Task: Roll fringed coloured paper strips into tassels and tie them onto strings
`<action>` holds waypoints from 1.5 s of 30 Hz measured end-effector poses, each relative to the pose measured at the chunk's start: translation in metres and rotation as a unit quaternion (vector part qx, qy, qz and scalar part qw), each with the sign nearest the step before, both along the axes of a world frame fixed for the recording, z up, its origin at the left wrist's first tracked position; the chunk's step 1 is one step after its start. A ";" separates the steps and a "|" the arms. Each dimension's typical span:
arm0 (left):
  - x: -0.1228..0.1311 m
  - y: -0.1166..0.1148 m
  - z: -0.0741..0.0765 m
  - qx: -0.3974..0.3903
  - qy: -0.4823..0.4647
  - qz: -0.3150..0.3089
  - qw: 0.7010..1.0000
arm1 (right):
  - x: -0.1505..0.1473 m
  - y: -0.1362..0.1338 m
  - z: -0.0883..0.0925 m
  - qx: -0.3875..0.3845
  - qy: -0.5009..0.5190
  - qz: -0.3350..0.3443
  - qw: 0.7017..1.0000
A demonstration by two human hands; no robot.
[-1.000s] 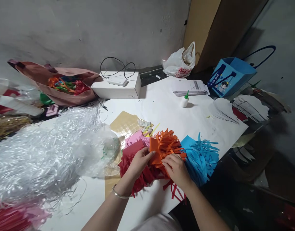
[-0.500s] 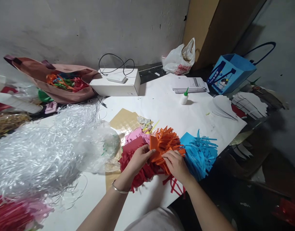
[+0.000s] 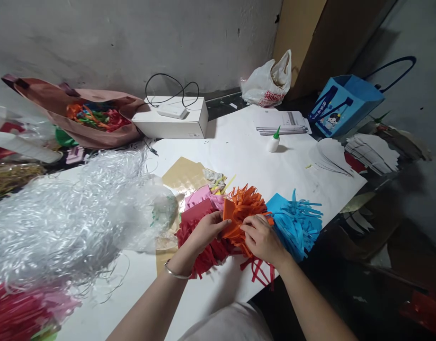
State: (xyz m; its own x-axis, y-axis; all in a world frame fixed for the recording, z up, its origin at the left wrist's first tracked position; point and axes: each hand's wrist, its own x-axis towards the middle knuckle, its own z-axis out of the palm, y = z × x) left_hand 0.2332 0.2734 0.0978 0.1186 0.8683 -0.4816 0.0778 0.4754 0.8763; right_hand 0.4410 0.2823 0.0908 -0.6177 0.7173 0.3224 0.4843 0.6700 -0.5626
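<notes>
Orange fringe [image 3: 249,201]: a flat uncut band with a mass of cut strips, caught between the two hands over the tabletop [image 3: 235,154].
Left hand [image 3: 211,231]: gripping that band, thumb pressed on top; the fingers underneath are mostly hidden from me.
Silver bracelet [image 3: 175,273]: round the left wrist.
Right hand [image 3: 263,237]: fingertips drawn together on the orange strips.
Red fringe [image 3: 196,222]: beside and beneath the left hand.
Pink paper [image 3: 200,195]: just beyond the left hand, partly covered by the red.
Blue fringe [image 3: 298,226]: just right of the right hand, strips splayed.
White strands [image 3: 61,227]: a big shiny heap, well left of the left hand.
Glue bottle [image 3: 273,143]: upright, green-tipped, beyond the right hand.
White box [image 3: 171,129]: far past the left hand, a black cable [image 3: 161,75] looped on top.
</notes>
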 end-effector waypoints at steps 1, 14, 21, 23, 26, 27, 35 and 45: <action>0.000 0.000 0.001 0.001 0.001 0.000 1.000 | 0.000 0.000 0.001 -0.003 0.001 0.004 1.000; 0.000 0.004 0.001 -0.015 0.016 -0.005 1.000 | 0.000 0.007 -0.008 -0.001 0.028 0.013 1.000; -0.001 0.006 -0.002 -0.018 0.039 -0.035 0.998 | -0.003 0.008 -0.009 -0.057 0.107 -0.012 0.993; -0.001 0.007 -0.004 -0.006 0.065 -0.048 0.997 | -0.006 0.009 -0.010 -0.083 0.133 -0.017 0.988; 0.000 0.008 -0.010 0.039 0.115 -0.060 0.991 | -0.011 0.012 -0.012 -0.116 0.159 -0.026 0.980; 0.001 0.007 -0.012 0.056 0.123 -0.059 0.989 | -0.013 0.013 -0.014 -0.124 0.163 -0.031 0.978; 0.014 -0.014 -0.036 0.188 0.113 -0.010 0.976 | -0.021 0.020 -0.020 -0.145 0.164 -0.099 0.971; 0.025 -0.017 -0.046 0.279 0.261 0.025 0.924 | -0.019 0.017 -0.009 -0.019 0.085 -0.098 0.991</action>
